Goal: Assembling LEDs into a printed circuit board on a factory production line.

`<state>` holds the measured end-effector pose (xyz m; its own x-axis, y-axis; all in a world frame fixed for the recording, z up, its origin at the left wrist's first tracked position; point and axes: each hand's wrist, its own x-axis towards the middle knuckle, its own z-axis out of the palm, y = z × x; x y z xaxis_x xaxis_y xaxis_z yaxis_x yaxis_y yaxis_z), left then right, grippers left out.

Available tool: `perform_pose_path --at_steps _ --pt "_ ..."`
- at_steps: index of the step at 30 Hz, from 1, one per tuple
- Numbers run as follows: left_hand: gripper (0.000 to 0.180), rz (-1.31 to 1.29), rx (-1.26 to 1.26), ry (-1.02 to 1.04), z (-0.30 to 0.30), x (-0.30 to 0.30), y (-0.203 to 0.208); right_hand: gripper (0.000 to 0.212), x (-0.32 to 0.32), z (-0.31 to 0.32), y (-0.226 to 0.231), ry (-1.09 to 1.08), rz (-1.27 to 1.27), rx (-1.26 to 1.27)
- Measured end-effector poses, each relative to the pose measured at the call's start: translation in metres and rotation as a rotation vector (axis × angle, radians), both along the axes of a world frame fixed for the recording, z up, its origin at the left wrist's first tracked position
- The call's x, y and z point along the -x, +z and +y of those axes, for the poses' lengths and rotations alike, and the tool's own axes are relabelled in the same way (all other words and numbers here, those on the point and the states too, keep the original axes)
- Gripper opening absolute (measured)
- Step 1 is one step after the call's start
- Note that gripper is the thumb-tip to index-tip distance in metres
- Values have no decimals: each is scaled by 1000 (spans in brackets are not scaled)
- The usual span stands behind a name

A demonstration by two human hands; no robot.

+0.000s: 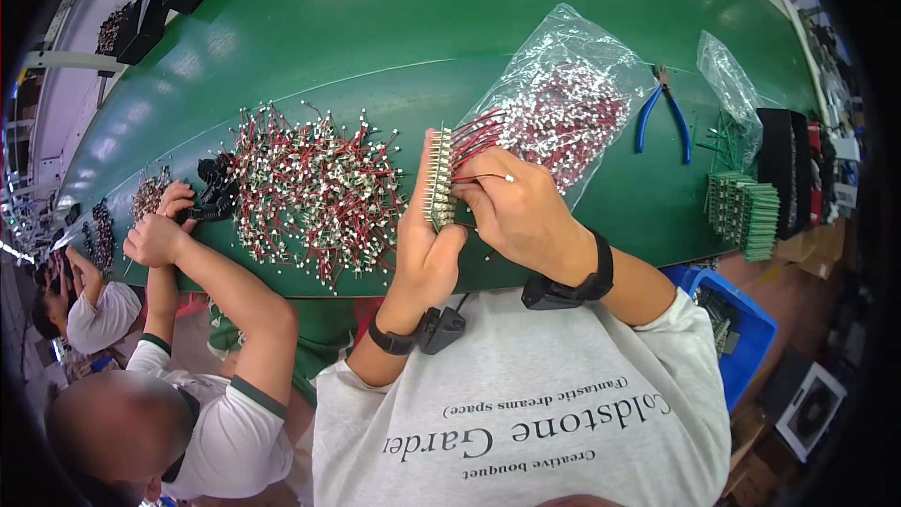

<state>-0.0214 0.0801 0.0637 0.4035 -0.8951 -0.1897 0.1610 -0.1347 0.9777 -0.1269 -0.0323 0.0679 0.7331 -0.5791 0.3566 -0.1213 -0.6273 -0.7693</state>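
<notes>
Across the scene spreads a green table (394, 38), with the person at its near edge in a grey shirt (507, 347). Dark lettering is printed over the chest, upside down from this view and large enough to read; no brand or label can be made out on the work things.

On the far right lies a clear bag (556, 33) full of red wires with white ends. To the left is a loose heap (312, 197) of similar wires. Between the two are the hands: the right hand (524, 216) with thumb and forefinger pinched on a wire, the left hand (420, 235) clasping a pin strip between thumb and fingers. A stack of green strips (741, 211) sits farther right, near blue-handled pliers (664, 84).

The pin strip (439, 178) stands with its long axis near to far, just left of the right fingertips; whether they touch it cannot be told. Red wires (481, 134) leave its far half toward the right.

Smallest is the pinched wire (483, 176), lying crosswise to the strip, its white end (510, 178) pointing right, away from it.
</notes>
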Motion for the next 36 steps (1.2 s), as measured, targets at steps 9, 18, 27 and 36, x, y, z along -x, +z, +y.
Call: perform_pose_path --at_steps 9,18,27,36 --pt "84 275 -8 95 3 -5 -3 16 -3 -4 2 -9 -71 52" --pt "63 454 393 455 28 -40 -20 18 -5 -3 -9 18 -91 -93" --pt "73 436 573 622 34 -47 -7 6 -5 19 -44 498 275 282" --pt "75 650 525 429 25 -43 -10 12 -7 19 -28 442 0 147"
